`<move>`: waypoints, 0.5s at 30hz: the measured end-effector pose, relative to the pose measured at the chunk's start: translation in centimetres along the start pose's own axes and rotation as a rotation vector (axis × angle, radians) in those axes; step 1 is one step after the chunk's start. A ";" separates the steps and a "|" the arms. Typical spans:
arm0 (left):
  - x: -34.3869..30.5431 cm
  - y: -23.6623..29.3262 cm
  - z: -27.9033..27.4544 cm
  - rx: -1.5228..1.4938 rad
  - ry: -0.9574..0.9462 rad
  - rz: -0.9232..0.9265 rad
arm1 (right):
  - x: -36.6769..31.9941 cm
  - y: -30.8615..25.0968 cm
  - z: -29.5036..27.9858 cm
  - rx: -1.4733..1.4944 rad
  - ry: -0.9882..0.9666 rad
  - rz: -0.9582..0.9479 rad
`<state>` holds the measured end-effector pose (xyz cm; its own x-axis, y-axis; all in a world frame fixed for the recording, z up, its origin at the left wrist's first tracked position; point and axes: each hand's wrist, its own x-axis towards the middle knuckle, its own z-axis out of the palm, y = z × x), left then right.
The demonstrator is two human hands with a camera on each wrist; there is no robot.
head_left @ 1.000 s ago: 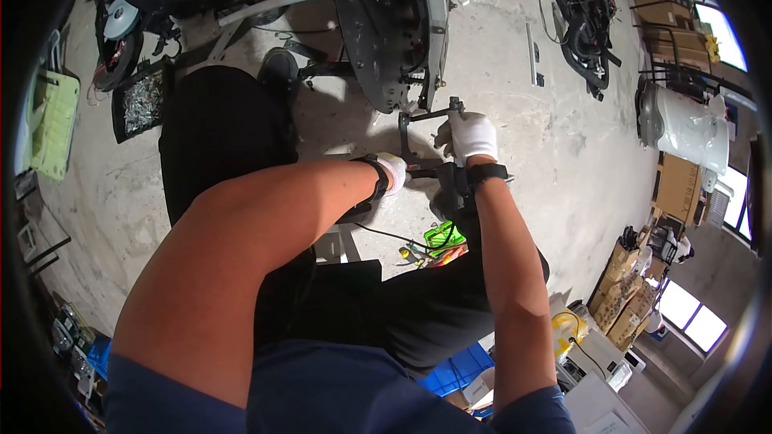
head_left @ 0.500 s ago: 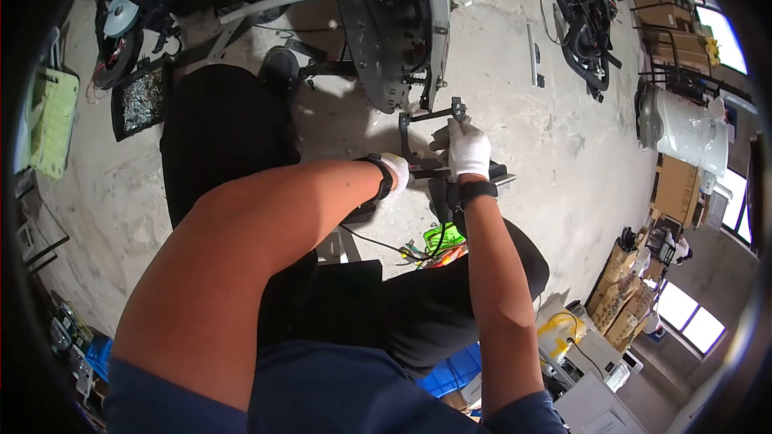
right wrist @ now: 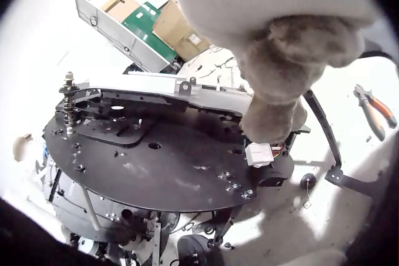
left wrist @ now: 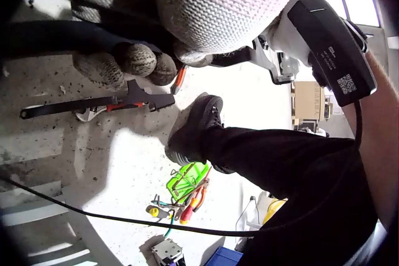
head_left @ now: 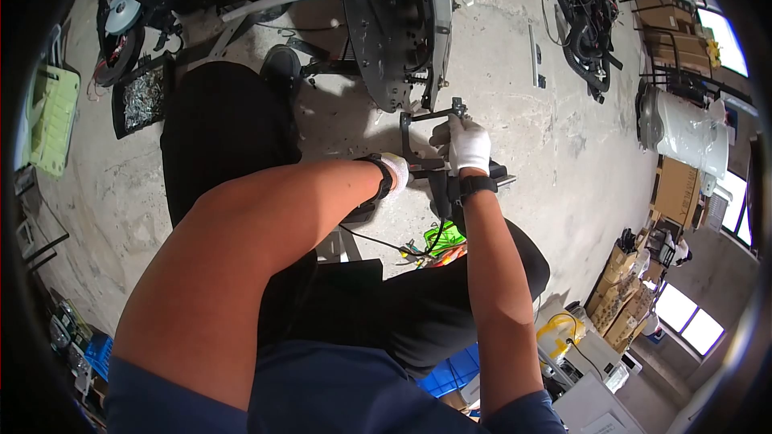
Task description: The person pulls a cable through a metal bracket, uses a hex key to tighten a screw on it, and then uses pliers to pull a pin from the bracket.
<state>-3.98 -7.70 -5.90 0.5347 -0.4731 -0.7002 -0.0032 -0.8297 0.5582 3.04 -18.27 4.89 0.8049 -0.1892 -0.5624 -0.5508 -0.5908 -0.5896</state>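
My left hand (head_left: 394, 175), in a knit glove, has its fingers curled round a black bar (left wrist: 53, 39) that runs across the left wrist view. Ahead and to the right, my gloved right hand (head_left: 469, 146) grips an angular black bracket (head_left: 430, 116) near its end, fingers bent. Just below those fingertips a white connector (right wrist: 259, 154) with coloured wires shows in the right wrist view; the contact itself is hidden by the fingers. A large black plate of a machine (right wrist: 149, 160), with bolts and a spring, stands beyond the hands.
On the floor lie pliers (right wrist: 374, 111), a long black tool (left wrist: 68, 106) and a green tray (left wrist: 181, 186) with hand tools beside it. A cable (left wrist: 124, 219) crosses near my legs. A box of small hardware (head_left: 143, 100) stands left; a wire harness (head_left: 585, 24) lies at the upper right.
My right hand has shifted slightly left and turned a little at the wrist over the first half second, then stays nearly still. The left hand keeps its place.
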 end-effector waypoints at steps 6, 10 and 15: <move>-0.9 0.3 -0.8 0.022 -0.033 -0.009 | 0.9 0.2 0.0 -0.078 0.007 -0.050; -0.7 0.3 -0.8 0.104 -0.064 0.064 | 0.6 -0.4 0.2 -0.031 -0.010 -0.003; -1.0 0.7 -1.2 0.066 -0.062 0.011 | 0.0 -1.6 0.5 0.041 -0.024 0.040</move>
<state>-3.49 -7.44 -4.32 0.4808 -0.4980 -0.7217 -0.0656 -0.8412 0.5367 3.78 -16.88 5.54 0.7765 -0.1931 -0.5998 -0.5917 -0.5505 -0.5889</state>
